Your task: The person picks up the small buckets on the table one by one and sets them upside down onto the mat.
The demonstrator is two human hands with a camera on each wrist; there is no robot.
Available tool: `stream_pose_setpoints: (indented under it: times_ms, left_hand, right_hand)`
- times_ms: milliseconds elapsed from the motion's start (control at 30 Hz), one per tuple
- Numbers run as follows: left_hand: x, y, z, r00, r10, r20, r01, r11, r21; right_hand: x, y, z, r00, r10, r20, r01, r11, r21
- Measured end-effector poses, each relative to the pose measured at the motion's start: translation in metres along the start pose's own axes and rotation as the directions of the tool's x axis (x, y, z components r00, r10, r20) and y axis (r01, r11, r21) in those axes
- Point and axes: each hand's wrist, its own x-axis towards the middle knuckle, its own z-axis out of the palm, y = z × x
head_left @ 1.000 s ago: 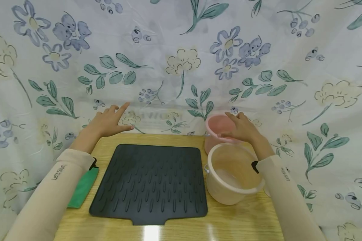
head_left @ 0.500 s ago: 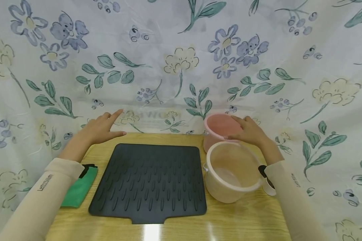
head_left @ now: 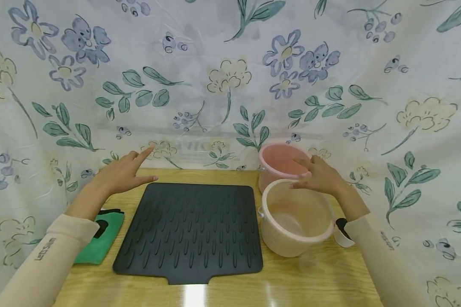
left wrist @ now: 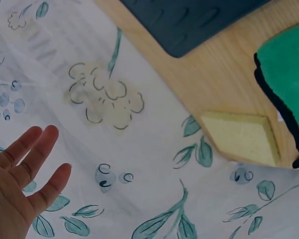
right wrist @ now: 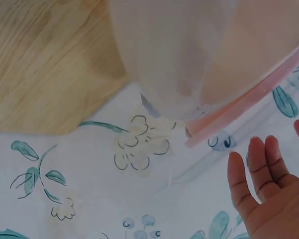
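My left hand (head_left: pixel 121 174) hovers over the back left of the table, fingers spread and holding nothing. Below and to its right lies a dark ridged mat (head_left: pixel 192 230). In the left wrist view that hand (left wrist: pixel 20 184) shows straight, parted fingers against the flowered curtain. My right hand (head_left: pixel 320 175) hangs over two buckets, a pink one (head_left: pixel 266 177) behind and a cream one (head_left: pixel 278 238) in front. Its fingers are loosely extended and hold nothing. The right wrist view shows this hand (right wrist: pixel 273 194) apart from the buckets.
A green cloth-like item with black trim (head_left: pixel 109 238) lies left of the mat, partly behind my left arm. Near it is a pale yellow sponge-like block (left wrist: pixel 241 137). A small white-and-dark object (head_left: pixel 343 239) stands right of the cream bucket. A flowered curtain (head_left: pixel 199 106) borders the table's back.
My left hand has moved left and a little down. My right hand has drifted right and lower, from the pink bucket's opening toward the cream bucket's back rim. Mat and buckets stay put.
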Motion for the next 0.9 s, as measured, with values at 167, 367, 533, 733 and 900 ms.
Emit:
stream_pose_setpoints:
  times_ms: [167,367,533,733,900]
  left_hand:
    - [-0.005,-0.002,0.003,1.0,0.0,-0.013,0.0,1.0,0.004]
    - [-0.015,-0.004,0.008,1.0,-0.005,-0.027,0.006,0.999,0.043]
    - [-0.021,-0.007,0.014,0.999,0.014,-0.04,-0.012,0.999,0.033]
    - [-0.025,-0.012,0.022,0.999,0.031,-0.042,-0.033,0.998,-0.047]
    - [-0.03,-0.013,0.026,0.999,0.024,-0.026,-0.027,0.993,-0.115]
  right_hand:
    - [-0.005,-0.001,-0.001,1.0,0.004,0.004,-0.004,1.0,-0.008]
    - [-0.011,0.003,-0.001,1.0,0.018,0.006,-0.018,1.0,-0.019]
    - [-0.016,0.007,0.001,1.0,0.022,0.002,-0.022,1.0,-0.007]
    - [-0.024,0.011,0.004,1.0,0.012,-0.005,-0.012,1.0,0.011]
    - [-0.033,0.013,0.004,0.999,0.004,-0.042,-0.002,1.0,0.024]
